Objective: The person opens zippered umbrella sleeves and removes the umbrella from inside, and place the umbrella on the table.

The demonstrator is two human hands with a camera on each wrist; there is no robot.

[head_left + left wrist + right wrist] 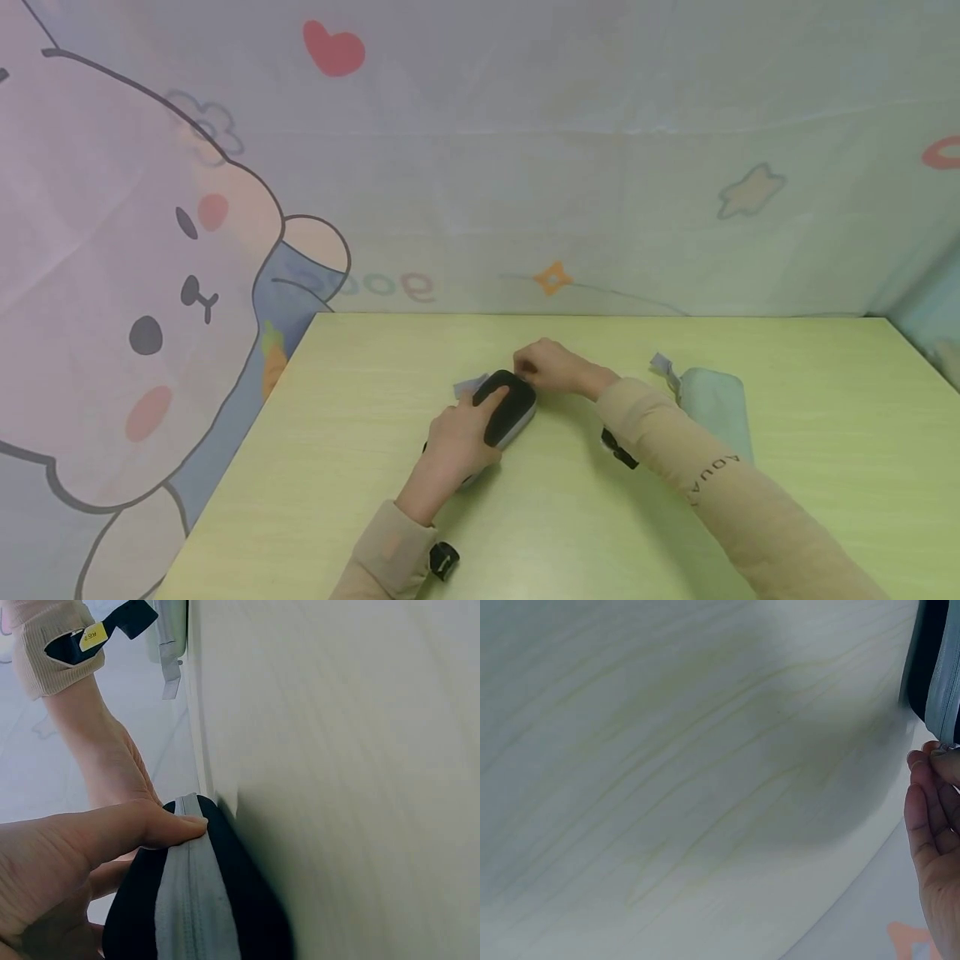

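Observation:
A black case (pixel 516 406) with a grey zipper band (pixel 192 900) lies slantwise on the table. My left hand (pixel 459 437) grips it from the near side, the thumb pressed on the zipper band in the left wrist view and a finger stretched over the black top. At the case's far end, my right hand (pixel 555 367) pinches the zipper pull, its fingertips right at the end of the band in the right wrist view. The pull itself is mostly hidden by those fingers. A grey fabric tab (pixel 468 386) sticks out beside the case's left side.
A pale green pouch (pixel 716 404) with a grey strap (pixel 662 364) lies to the right, partly behind the right sleeve (pixel 697 458). The light yellow-green table (pixel 337 400) ends at a printed cloth backdrop (pixel 525 167). Black bands are worn at both wrists.

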